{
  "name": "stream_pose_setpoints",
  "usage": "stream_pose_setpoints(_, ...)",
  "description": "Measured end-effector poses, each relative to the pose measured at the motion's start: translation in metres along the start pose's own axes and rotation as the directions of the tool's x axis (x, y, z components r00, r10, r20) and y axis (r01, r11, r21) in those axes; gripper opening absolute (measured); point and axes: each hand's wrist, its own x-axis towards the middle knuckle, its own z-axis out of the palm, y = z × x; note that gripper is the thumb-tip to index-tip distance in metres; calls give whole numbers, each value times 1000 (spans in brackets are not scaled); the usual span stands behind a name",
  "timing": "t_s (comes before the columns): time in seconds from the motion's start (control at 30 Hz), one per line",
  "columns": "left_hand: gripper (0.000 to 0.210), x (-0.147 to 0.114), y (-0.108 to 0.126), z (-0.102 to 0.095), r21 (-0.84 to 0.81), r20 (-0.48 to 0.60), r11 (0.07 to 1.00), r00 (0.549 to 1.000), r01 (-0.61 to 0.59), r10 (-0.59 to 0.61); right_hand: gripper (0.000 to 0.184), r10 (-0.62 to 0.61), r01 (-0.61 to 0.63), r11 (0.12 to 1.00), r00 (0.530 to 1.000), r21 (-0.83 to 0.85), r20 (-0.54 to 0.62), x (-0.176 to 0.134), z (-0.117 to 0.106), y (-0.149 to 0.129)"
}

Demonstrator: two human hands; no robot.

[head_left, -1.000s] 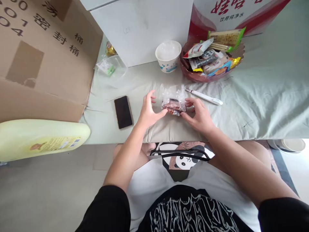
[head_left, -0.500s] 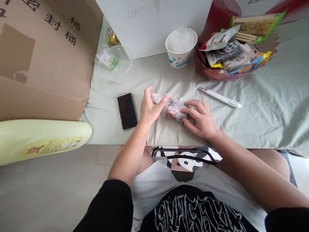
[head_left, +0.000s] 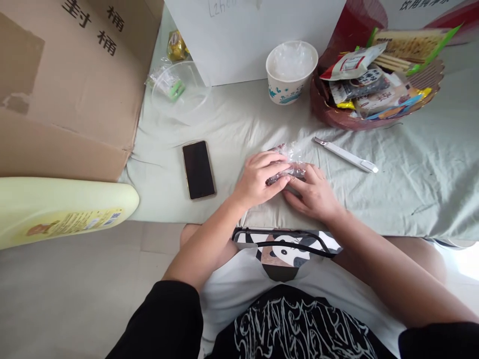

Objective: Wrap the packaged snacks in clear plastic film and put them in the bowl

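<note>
packet [head_left: 295,170] in crinkly clear film, dark reddish inside, lying on the cloth [head_left: 407,194] between both hands' fingers; long axis looks roughly sideways, right end angled a bit away from the person, mostly covered so exact heading unclear. loose film flares beyond the fingertips. left hand [head_left: 262,175] grasps it, fingers over top, thumb near side. right hand [head_left: 314,194] half curled, touching right end, can't tell if gripping. cloth matte, wrinkled, spreads right of right fingers, edge just nearside. slim white cutter [head_left: 347,155] beyond right fingers; flat phone [head_left: 199,170] left of left fingers.

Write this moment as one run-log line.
left hand: over clear-wrapped packet | right hand: against packet's right side | nearby: phone, slim white tool, paper cup
</note>
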Motion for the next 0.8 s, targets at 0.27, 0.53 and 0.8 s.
stream_pose_setpoints(0.27,33,-5,-24,7,163,-28,986,1000,16,-12,30,326,-359,932,889,-49,-321,-7,-37,36)
stream_pose_setpoints(0.53,19,-1,-26,11,189,-89,981,994,-47,64,23,526,-556,831,792,-9,-310,-16,-47,68)
stream_pose_setpoints(0.8,16,-1,-11,27,364,-188,928,970,-74,151,43,553,-512,722,831,466,57,3,-46,6)
